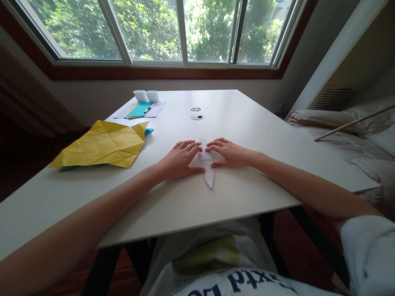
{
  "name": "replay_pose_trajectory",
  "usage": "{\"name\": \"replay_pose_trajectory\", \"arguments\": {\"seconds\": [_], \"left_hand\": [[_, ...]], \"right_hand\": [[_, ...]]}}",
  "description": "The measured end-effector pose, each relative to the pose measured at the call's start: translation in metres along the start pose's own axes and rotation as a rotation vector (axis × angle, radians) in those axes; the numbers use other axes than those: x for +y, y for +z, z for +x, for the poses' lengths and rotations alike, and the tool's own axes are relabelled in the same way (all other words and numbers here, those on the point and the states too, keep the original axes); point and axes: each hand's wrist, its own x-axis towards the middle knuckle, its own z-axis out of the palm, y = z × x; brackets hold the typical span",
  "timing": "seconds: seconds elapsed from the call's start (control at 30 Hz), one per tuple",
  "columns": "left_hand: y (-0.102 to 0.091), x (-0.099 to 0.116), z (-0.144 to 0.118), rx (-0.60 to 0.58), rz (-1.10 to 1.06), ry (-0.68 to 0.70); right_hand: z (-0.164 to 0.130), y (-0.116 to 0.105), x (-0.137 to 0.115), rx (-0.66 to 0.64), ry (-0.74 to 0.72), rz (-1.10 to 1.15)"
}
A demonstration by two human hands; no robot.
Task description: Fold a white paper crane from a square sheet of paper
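Observation:
A narrow piece of folded white paper (209,176), pointed at both ends, lies flat on the white table in front of me. From its left side my left hand (183,159) reaches over, fingertips and thumb touching the paper's edge. My right hand (226,153) mirrors it on the other side, with fingertips and thumb on the right edge. Both hands have thumb and fingers apart, resting on the paper and tabletop. The fingers cover parts of the paper's sides, so its folds there are hidden.
Creased yellow paper (101,144) lies on the left over teal paper (149,131). Farther back are a teal sheet (140,109), a pen (149,108), white sheets and small white folded forms (146,96). Two round inserts (196,117) sit mid-table. A sofa (330,123) stands right.

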Motion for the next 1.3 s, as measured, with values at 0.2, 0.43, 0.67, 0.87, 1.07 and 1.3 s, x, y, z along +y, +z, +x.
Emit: {"name": "replay_pose_trajectory", "arguments": {"seconds": [0.2,0.43,0.67,0.87,1.07,1.3], "left_hand": [[-0.009,-0.001,-0.003,-0.07,-0.045,0.153],[-0.011,-0.002,-0.004,-0.073,-0.104,0.168],[-0.01,-0.004,-0.004,-0.022,-0.166,0.196],[-0.009,-0.004,-0.004,0.007,-0.223,0.191],[0.001,-0.007,0.001,0.09,-0.267,0.093],[0.006,-0.007,0.008,0.171,-0.324,-0.134]], "right_hand": [[0.002,-0.004,0.001,0.01,-0.11,0.047],[-0.001,-0.014,-0.004,-0.057,-0.15,0.079],[-0.002,-0.015,-0.008,-0.049,-0.142,0.042],[-0.001,-0.016,-0.007,-0.061,-0.123,0.077],[0.002,-0.012,-0.005,-0.035,-0.01,0.193],[0.005,-0.004,0.0,0.058,0.127,0.289]]}}
